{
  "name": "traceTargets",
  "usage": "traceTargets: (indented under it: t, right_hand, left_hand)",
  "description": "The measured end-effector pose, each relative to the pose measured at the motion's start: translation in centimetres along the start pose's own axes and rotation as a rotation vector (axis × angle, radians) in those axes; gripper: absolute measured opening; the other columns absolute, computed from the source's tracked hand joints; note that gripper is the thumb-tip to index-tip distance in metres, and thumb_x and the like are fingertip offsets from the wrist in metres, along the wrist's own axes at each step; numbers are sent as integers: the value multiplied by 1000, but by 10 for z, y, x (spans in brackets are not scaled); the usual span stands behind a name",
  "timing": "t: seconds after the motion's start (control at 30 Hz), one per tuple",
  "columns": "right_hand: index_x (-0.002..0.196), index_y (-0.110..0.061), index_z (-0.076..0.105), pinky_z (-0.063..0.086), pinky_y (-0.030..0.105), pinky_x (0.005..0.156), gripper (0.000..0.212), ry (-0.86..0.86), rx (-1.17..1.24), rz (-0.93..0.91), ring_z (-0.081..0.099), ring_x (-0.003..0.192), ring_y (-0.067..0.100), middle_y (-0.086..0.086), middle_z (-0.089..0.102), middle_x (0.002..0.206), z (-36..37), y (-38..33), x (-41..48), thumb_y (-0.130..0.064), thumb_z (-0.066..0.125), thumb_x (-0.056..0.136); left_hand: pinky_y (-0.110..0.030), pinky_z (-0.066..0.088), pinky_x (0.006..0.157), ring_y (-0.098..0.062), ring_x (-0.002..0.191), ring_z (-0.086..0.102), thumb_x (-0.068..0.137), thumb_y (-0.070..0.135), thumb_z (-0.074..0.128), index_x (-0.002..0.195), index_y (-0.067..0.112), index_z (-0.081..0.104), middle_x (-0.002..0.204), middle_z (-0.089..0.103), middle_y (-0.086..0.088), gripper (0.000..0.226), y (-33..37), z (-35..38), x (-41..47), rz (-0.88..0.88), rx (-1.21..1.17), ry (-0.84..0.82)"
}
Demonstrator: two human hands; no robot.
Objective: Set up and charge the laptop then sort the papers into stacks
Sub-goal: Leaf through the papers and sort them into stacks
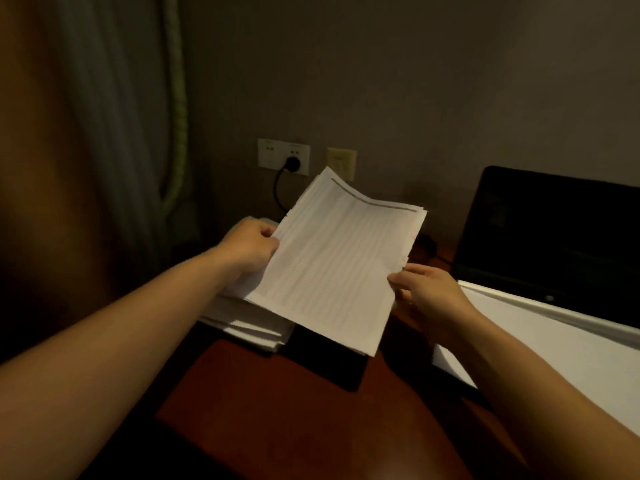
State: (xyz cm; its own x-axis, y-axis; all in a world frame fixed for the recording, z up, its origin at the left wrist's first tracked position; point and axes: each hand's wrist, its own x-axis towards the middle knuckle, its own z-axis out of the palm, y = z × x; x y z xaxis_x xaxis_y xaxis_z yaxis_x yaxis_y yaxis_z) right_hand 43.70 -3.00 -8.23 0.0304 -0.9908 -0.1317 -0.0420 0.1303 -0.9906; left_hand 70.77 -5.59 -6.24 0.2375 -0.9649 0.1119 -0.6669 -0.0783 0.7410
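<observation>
Nearest me is the reddish-brown desk [277,417], its bare top showing below the bundle of papers [339,268], which I take as my marker for everything else. I count two hands, both on that one bundle, which is lifted clear of the desk and tilted up toward me. My left hand [247,245] pinches the bundle's left edge, thumb on top and fingers curled underneath. My right hand [431,294] grips its lower right edge the same way, thumb on the printed face. The top sheet carries faint rows of print with a dark bar along its far edge; I cannot tell how many sheets are in the bundle.

Two more lots of paper lie on the desk. One thick stack [249,327] sits under the bundle's left corner, below my left hand. One spread of white sheets [554,344] lies to the right of the bundle, past my right hand. Under the bundle's near corner is something dark that I cannot make out.

Beyond and right of the bundle stands one laptop [554,233], open, screen dark. On the wall behind the bundle are two plates: a white outlet [268,154] with one black plug [292,163] and its cable [277,192] hanging down, and a yellowish plate [341,162] beside it. A curtain [121,133] hangs far left of the bundle.
</observation>
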Motion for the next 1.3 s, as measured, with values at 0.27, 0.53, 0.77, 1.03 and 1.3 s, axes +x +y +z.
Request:
traceTargets:
  t: [0.27, 0.53, 0.77, 1.03, 1.3]
  right_hand:
    - [112, -2, 61, 59, 30, 59, 22, -6, -64, 68, 69, 90, 27, 15, 65, 107, 73, 7, 32, -4, 66, 91]
    - [102, -6, 57, 53, 24, 48, 27, 29, -332, -89, 70, 61, 20, 14, 70, 85, 108, 19, 57, -5, 76, 82]
    - [94, -24, 67, 62, 35, 66, 11, -14, -955, -366, 67, 70, 8, -7, 69, 82, 97, 24, 54, -33, 70, 88]
    - [97, -22, 66, 39, 29, 60, 13, 154, -1311, -489, 58, 81, 17, -4, 59, 89, -24, 23, 9, -33, 57, 94]
    - [110, -22, 70, 43, 29, 76, 26, 317, -1397, -385, 58, 95, 19, 0, 64, 110, -149, 42, -46, -35, 52, 96]
  left_hand:
    - [-34, 48, 78, -24, 97, 62, 100, 18, 59, 109, 15, 75, 110, 68, -6, 19, -67, -30, 29, -160, 85, 82]
    - [-38, 54, 78, -28, 99, 65, 95, 11, 53, 116, 17, 71, 115, 69, -8, 28, -100, -36, 34, -206, 476, 171]
    - [-46, 43, 99, -34, 122, 50, 95, 26, 55, 139, 17, 51, 135, 51, -14, 45, -80, -24, 21, -96, 698, 124]
    - [-36, 47, 90, -24, 112, 57, 97, 29, 56, 132, 22, 60, 125, 64, -3, 35, 7, 64, -31, 326, 439, 73]
    - [-38, 53, 83, -18, 98, 60, 96, 67, 46, 118, 26, 63, 112, 65, 4, 50, 102, 177, -77, 336, 349, -358]
